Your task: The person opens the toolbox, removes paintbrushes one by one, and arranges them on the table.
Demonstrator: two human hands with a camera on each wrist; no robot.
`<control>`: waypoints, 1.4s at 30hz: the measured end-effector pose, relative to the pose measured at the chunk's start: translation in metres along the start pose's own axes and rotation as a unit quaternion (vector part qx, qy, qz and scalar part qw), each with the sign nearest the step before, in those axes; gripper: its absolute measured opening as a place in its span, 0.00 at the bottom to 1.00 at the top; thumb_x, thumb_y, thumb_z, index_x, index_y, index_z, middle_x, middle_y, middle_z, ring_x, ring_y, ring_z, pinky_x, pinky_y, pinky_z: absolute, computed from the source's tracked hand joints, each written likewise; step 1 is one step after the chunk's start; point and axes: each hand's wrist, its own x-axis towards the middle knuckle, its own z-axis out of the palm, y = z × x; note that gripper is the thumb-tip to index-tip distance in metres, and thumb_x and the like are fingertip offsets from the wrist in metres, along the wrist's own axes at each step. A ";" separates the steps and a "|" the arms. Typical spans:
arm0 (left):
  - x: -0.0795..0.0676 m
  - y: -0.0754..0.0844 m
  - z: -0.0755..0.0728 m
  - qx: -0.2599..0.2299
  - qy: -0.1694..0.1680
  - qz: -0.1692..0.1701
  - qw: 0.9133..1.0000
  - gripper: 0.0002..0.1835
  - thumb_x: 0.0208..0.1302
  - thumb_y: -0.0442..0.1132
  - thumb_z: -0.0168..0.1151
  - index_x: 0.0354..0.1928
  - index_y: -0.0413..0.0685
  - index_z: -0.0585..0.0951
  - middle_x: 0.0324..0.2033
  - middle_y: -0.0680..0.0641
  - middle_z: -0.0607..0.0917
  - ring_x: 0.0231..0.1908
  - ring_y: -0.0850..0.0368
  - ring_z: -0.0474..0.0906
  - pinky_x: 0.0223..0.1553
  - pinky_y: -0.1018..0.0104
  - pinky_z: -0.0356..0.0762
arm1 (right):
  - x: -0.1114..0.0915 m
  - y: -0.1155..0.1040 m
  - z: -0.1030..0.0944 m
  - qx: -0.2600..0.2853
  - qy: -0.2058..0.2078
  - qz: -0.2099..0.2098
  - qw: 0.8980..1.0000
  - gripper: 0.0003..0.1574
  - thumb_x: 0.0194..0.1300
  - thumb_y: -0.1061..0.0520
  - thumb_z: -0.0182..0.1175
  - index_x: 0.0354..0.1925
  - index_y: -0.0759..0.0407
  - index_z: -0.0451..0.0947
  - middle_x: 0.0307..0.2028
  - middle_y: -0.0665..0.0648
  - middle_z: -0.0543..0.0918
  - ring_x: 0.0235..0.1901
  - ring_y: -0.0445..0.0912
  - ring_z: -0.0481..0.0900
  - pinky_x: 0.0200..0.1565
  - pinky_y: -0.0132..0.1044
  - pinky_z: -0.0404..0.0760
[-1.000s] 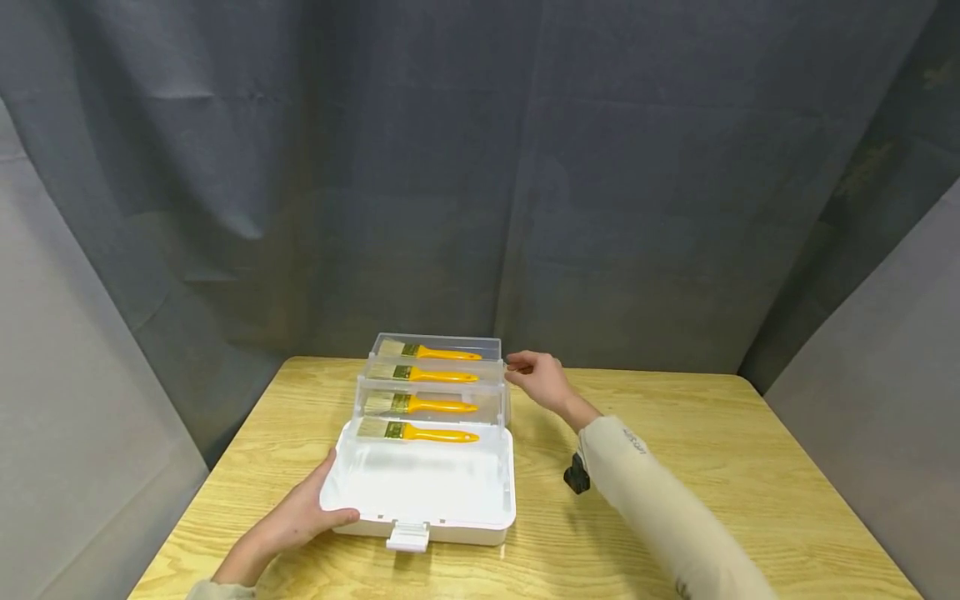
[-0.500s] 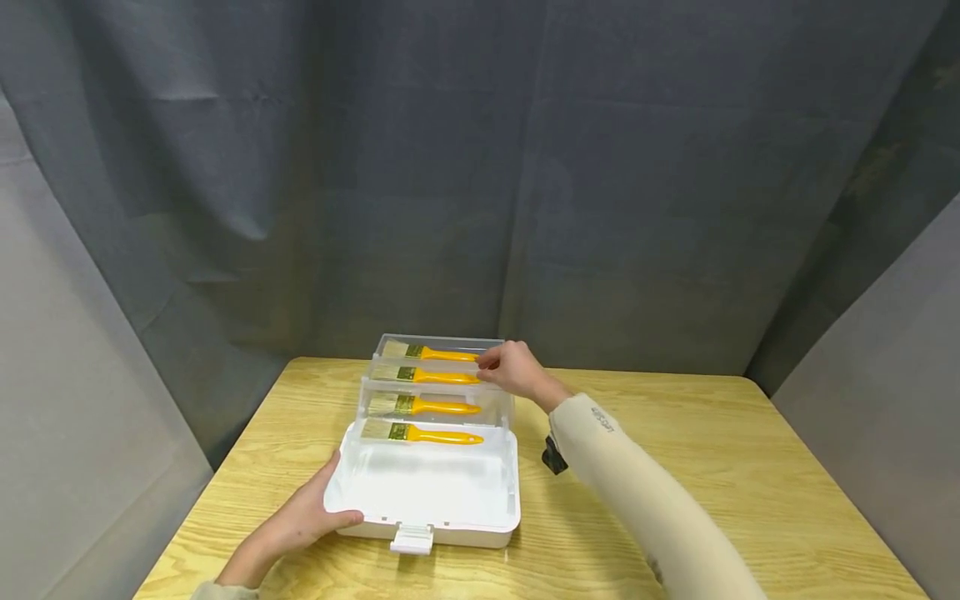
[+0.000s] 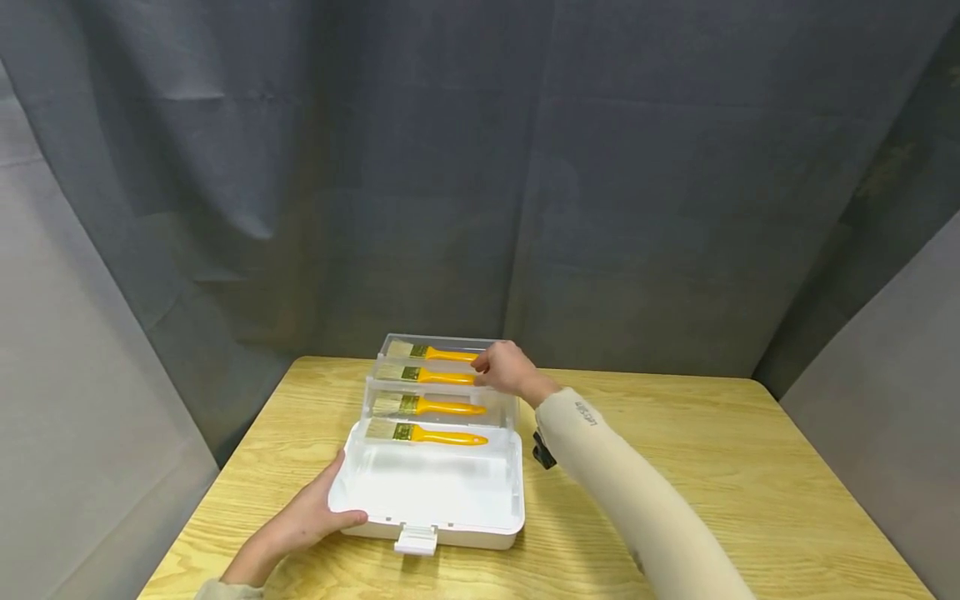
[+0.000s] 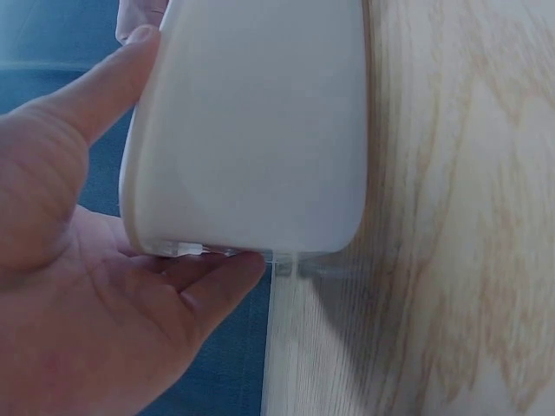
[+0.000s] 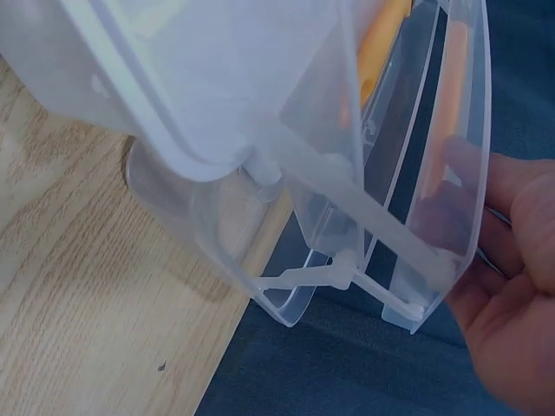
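Observation:
A white storage box [image 3: 427,483] lies open, with clear tiered trays [image 3: 501,410] raised at its back. My left hand [image 3: 303,512] holds the box at its front left corner. In the left wrist view the thumb presses one edge and the fingers lie along another. Yellow-handled paintbrushes lie one per tier: the topmost brush [image 3: 442,355], another brush [image 3: 442,377] below it, a third brush [image 3: 450,407], and the lowest brush [image 3: 450,437]. My right hand [image 3: 506,367] grips the right end of the upper trays and hides the upper handle tips. In the right wrist view its fingertips show through clear plastic.
The box's white latch [image 3: 416,540] hangs at its front. Wooden tabletop [image 3: 675,450] extends to the right. Dark grey curtain [image 3: 420,183] hangs behind the table. A small black device [image 3: 543,451] sits under the right wrist.
My right hand has moved left from beside the trays onto their upper right end. My left hand stays at the box's corner, and the brushes keep their places.

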 end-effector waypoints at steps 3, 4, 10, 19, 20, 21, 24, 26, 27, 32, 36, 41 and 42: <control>0.000 0.000 0.001 -0.001 0.001 0.001 1.000 0.62 0.47 0.51 0.74 0.71 0.28 0.43 0.70 0.29 0.46 0.68 0.35 0.42 0.65 0.41 0.44 | 0.002 -0.003 0.001 -0.024 -0.013 0.005 1.000 0.17 0.54 0.59 0.70 0.45 0.57 0.85 0.41 0.53 0.86 0.39 0.43 0.82 0.46 0.36 0.78; 0.000 0.000 0.001 -0.001 0.001 0.001 1.000 0.62 0.47 0.51 0.74 0.71 0.28 0.43 0.70 0.29 0.46 0.68 0.35 0.42 0.65 0.41 0.44 | 0.003 -0.003 0.001 -0.032 -0.016 0.005 0.999 0.17 0.54 0.59 0.70 0.45 0.57 0.85 0.41 0.52 0.86 0.40 0.43 0.82 0.51 0.37 0.76; 0.003 -0.001 0.000 -0.010 -0.002 0.010 1.000 0.62 0.48 0.50 0.74 0.71 0.29 0.42 0.70 0.30 0.45 0.69 0.35 0.42 0.65 0.42 0.43 | 0.003 -0.007 0.000 -0.047 -0.027 -0.003 0.998 0.16 0.55 0.59 0.69 0.45 0.57 0.86 0.40 0.51 0.86 0.43 0.45 0.81 0.58 0.42 0.70; 0.003 -0.001 0.000 -0.011 -0.006 0.010 1.000 0.62 0.49 0.50 0.74 0.71 0.28 0.42 0.70 0.30 0.44 0.69 0.35 0.41 0.65 0.42 0.43 | -0.001 -0.004 0.001 -0.012 -0.003 -0.034 0.999 0.15 0.58 0.62 0.66 0.46 0.61 0.84 0.40 0.55 0.85 0.38 0.45 0.82 0.44 0.36 0.80; 0.004 -0.001 0.000 -0.011 -0.005 0.010 1.000 0.62 0.49 0.50 0.74 0.71 0.28 0.42 0.70 0.30 0.44 0.69 0.35 0.41 0.65 0.42 0.43 | -0.001 -0.004 0.001 -0.003 0.006 -0.037 0.999 0.15 0.58 0.63 0.66 0.45 0.61 0.84 0.40 0.55 0.86 0.38 0.45 0.82 0.43 0.36 0.80; 0.004 -0.001 0.000 -0.012 -0.005 0.010 1.000 0.62 0.48 0.50 0.74 0.71 0.29 0.42 0.70 0.30 0.44 0.69 0.35 0.41 0.65 0.42 0.43 | -0.001 -0.004 0.000 0.005 0.015 -0.040 0.999 0.14 0.58 0.63 0.66 0.45 0.62 0.84 0.39 0.55 0.86 0.37 0.45 0.82 0.42 0.36 0.80; 0.005 -0.001 0.000 -0.017 -0.007 0.012 1.000 0.62 0.49 0.49 0.74 0.71 0.29 0.41 0.70 0.30 0.44 0.69 0.36 0.41 0.65 0.42 0.42 | -0.001 -0.006 0.000 0.028 0.040 -0.044 0.998 0.13 0.57 0.64 0.66 0.43 0.62 0.85 0.38 0.55 0.86 0.35 0.44 0.81 0.39 0.33 0.80; 0.005 -0.001 -0.001 -0.018 -0.009 0.013 1.000 0.62 0.49 0.49 0.74 0.71 0.30 0.41 0.70 0.31 0.44 0.69 0.36 0.40 0.65 0.42 0.42 | 0.000 -0.007 0.000 0.044 0.050 -0.035 0.997 0.13 0.56 0.63 0.67 0.43 0.61 0.85 0.37 0.55 0.86 0.34 0.44 0.81 0.38 0.33 0.79; 0.005 -0.001 -0.001 -0.017 -0.009 0.013 1.000 0.61 0.49 0.49 0.73 0.71 0.30 0.41 0.70 0.31 0.44 0.69 0.36 0.40 0.65 0.42 0.42 | 0.000 -0.008 0.000 0.052 0.052 -0.030 0.997 0.14 0.56 0.63 0.68 0.43 0.61 0.85 0.38 0.54 0.86 0.34 0.43 0.81 0.38 0.33 0.79; 0.006 -0.001 -0.001 -0.014 -0.011 0.013 1.000 0.61 0.50 0.49 0.73 0.71 0.29 0.41 0.70 0.30 0.44 0.69 0.36 0.40 0.65 0.42 0.42 | 0.000 -0.014 0.001 0.107 0.050 0.003 0.993 0.18 0.54 0.61 0.70 0.45 0.61 0.84 0.40 0.54 0.85 0.37 0.44 0.81 0.40 0.34 0.80; 0.006 -0.002 -0.001 -0.011 -0.012 0.008 1.000 0.61 0.50 0.49 0.73 0.71 0.29 0.41 0.70 0.30 0.44 0.69 0.36 0.40 0.65 0.42 0.42 | -0.001 -0.016 0.002 0.147 0.051 0.023 0.987 0.17 0.55 0.60 0.69 0.46 0.59 0.85 0.41 0.54 0.85 0.39 0.45 0.81 0.41 0.34 0.80; 0.005 -0.002 -0.003 0.000 -0.011 -0.002 1.000 0.61 0.51 0.50 0.73 0.71 0.28 0.42 0.70 0.30 0.44 0.69 0.35 0.41 0.65 0.41 0.43 | -0.004 -0.016 0.002 0.199 0.057 0.034 0.978 0.17 0.57 0.59 0.68 0.47 0.57 0.84 0.43 0.53 0.84 0.39 0.45 0.81 0.40 0.35 0.81; 0.005 -0.002 -0.003 0.001 -0.011 -0.002 1.000 0.61 0.51 0.50 0.72 0.71 0.28 0.41 0.70 0.30 0.44 0.69 0.35 0.40 0.65 0.41 0.43 | -0.004 -0.016 0.001 0.209 0.059 0.036 0.975 0.17 0.57 0.59 0.68 0.47 0.57 0.84 0.43 0.53 0.84 0.39 0.45 0.81 0.40 0.35 0.81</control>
